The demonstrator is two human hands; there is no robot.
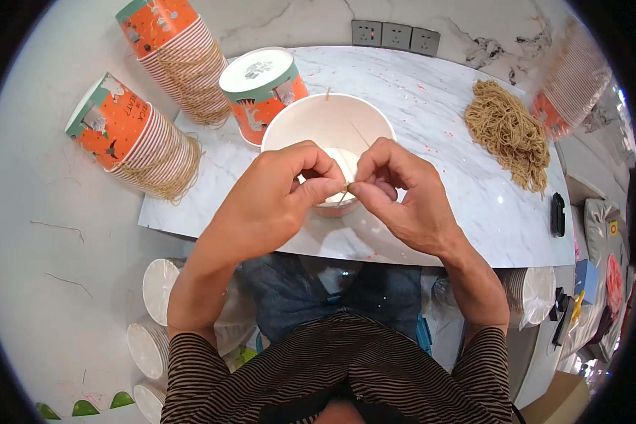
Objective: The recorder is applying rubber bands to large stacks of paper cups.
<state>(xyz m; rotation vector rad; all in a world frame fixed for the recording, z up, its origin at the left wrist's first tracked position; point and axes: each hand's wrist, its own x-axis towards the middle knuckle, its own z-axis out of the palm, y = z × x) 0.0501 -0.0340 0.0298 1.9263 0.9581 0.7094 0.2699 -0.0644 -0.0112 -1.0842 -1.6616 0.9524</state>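
Note:
In front of me on the marbled table point(431, 233) stands a paper bucket point(311, 124), its white inside facing up. At its near rim my left hand point(261, 194) is closed, thumb and forefinger pinching a thin piece of twine point(343, 199). My right hand point(413, 198) pinches the same twine close beside the left fingertips. A thin strand end rises above the right forefinger. A bit of tan twine also shows at the bucket's far rim. The fingers partly hide the twine where they meet.
An orange bucket point(265, 99) stands upside down behind. Two nested stacks of orange buckets with twine handles point(138, 141) lean at the left. A pile of tan twine point(505, 134) and a small black object point(557, 215) lie right. A plastic-wrapped bucket stack point(572, 78) stands far right.

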